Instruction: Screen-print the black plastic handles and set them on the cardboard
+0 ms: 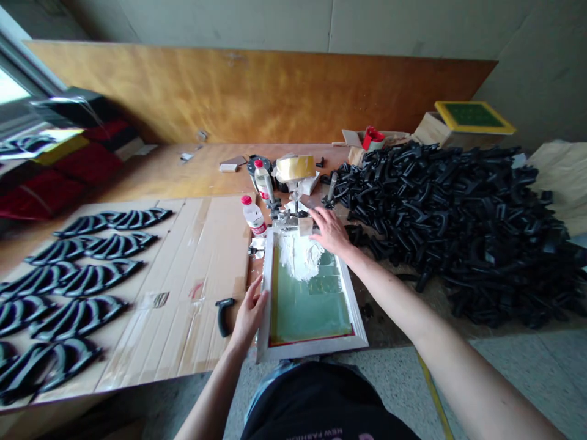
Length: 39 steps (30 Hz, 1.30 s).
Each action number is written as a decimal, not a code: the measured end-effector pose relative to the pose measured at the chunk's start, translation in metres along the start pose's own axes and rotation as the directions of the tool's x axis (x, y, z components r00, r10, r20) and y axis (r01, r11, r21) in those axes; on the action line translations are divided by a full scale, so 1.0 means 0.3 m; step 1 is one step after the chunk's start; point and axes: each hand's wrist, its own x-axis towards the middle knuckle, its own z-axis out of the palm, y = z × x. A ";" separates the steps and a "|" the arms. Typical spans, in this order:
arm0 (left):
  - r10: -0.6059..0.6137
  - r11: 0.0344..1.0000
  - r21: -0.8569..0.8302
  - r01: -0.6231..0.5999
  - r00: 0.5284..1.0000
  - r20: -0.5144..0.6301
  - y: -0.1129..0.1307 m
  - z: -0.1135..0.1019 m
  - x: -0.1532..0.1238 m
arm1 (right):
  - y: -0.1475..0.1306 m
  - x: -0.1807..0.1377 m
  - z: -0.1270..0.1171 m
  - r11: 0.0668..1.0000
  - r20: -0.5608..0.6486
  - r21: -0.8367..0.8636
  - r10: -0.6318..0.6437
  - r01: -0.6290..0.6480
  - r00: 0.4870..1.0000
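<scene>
A silver-edged printing screen (312, 349) with green mesh lies in front of me, and white ink (300, 256) is smeared across its far part. My left hand (250, 313) holds the screen's left rail, thumb on the rim and fingers along the side. At the far end, my right hand (331, 231) has its thumb and fingers at the edge of a small pale scraper (305, 227), seemingly pinching it. Behind the scraper stands a metal clamp stand (275, 211). A single curved black handle (223, 316) rests on the cardboard beside my left hand.
A large heap of black plastic parts (435, 214) covers the right side. Rows of black handles (82, 311) lie on the cardboard (183, 293) at left. Two red-capped bottles, a near one (254, 217) and a far one (262, 180), stand left of the clamp.
</scene>
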 end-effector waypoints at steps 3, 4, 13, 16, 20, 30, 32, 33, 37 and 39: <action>-0.004 1.000 0.006 0.004 1.000 0.023 -0.051 0.008 0.031 | -0.067 0.033 0.043 0.996 0.197 -0.087 -0.012 0.030 0.980; -0.009 1.000 0.009 0.009 1.000 0.025 -0.058 0.008 0.036 | -0.075 0.022 0.050 0.993 0.241 -0.114 0.006 0.022 0.971; -0.011 1.000 0.011 0.011 1.000 0.009 -0.060 0.009 0.032 | -0.148 -0.146 0.066 0.985 0.278 -0.008 -0.161 0.170 0.947; -0.014 1.000 0.008 0.014 1.000 0.001 -0.056 0.010 0.029 | -0.165 -0.190 0.053 0.966 0.313 0.065 -0.259 0.251 0.914; -0.001 1.000 -0.022 0.001 1.000 -0.026 -0.041 0.015 0.021 | -0.142 -0.205 -0.016 0.907 0.374 0.187 -0.422 0.378 0.826; -0.056 0.992 -0.113 0.058 0.998 0.017 -0.042 0.009 0.018 | -0.138 -0.254 0.029 0.925 0.233 0.164 -0.375 0.343 0.897; -0.066 0.991 -0.117 0.067 0.998 0.014 -0.033 0.010 0.012 | -0.140 -0.258 0.018 0.921 0.246 0.201 -0.377 0.333 0.893; -0.070 0.992 -0.108 0.070 0.998 0.009 -0.021 0.009 0.006 | -0.142 -0.239 0.012 0.930 0.245 0.207 -0.349 0.302 0.905; -0.038 0.997 -0.062 0.037 0.999 -0.011 0.081 -0.013 -0.038 | -0.135 -0.054 -0.006 0.981 0.177 0.159 -0.134 0.106 0.975; 0.012 0.999 -0.050 -0.013 1.000 -0.024 0.156 -0.034 -0.064 | -0.095 0.037 -0.027 0.993 0.110 0.116 -0.037 0.024 0.993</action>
